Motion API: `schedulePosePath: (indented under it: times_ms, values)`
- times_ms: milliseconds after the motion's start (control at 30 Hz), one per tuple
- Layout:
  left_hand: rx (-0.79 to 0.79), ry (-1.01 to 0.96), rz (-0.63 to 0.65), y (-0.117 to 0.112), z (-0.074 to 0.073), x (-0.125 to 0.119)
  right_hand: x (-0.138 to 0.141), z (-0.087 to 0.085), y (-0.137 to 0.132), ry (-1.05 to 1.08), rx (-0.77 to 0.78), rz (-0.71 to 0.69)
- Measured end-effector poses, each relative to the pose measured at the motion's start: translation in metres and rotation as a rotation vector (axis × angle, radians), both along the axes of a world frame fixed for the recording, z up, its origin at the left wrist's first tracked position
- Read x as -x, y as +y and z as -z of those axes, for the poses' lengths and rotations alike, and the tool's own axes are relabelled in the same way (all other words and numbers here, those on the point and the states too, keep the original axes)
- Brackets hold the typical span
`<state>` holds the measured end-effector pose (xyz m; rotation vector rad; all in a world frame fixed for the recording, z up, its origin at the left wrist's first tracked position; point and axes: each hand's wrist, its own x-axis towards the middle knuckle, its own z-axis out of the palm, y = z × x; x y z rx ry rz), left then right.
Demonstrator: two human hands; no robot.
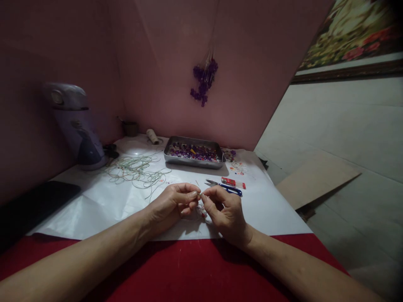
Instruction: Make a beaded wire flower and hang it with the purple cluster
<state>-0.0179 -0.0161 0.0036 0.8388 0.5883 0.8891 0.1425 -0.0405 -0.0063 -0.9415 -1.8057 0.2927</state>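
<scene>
My left hand (pixel 176 203) and my right hand (pixel 225 212) meet over the white sheet (pixel 103 205), fingertips pinched together on something tiny, probably a bead on a thin thread. A small pale beaded piece with red bits (pixel 201 212) hangs just below the fingers. Behind the right hand lie blue-handled thread snips (pixel 225 186) and a red lighter (pixel 232 182). A loose tangle of pale green cord (pixel 137 167) sprawls to the left rear.
A metal tray (pixel 194 160) of purple beads stands at the back, a thread spool (pixel 153 136) beside it. A grey and purple appliance (pixel 77 126) stands at the left. Purple beads (pixel 204 82) hang on the pink wall. The floor drops off to the right.
</scene>
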Motion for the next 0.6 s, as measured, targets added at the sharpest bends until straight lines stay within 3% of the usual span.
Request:
schedulePosePath:
  times_ms: [600]
  values:
    - [-0.002, -0.019, 0.009, -0.0009, -0.0009, -0.0005, -0.0007, 0.0016, 0.0002, -0.003, 0.006, -0.009]
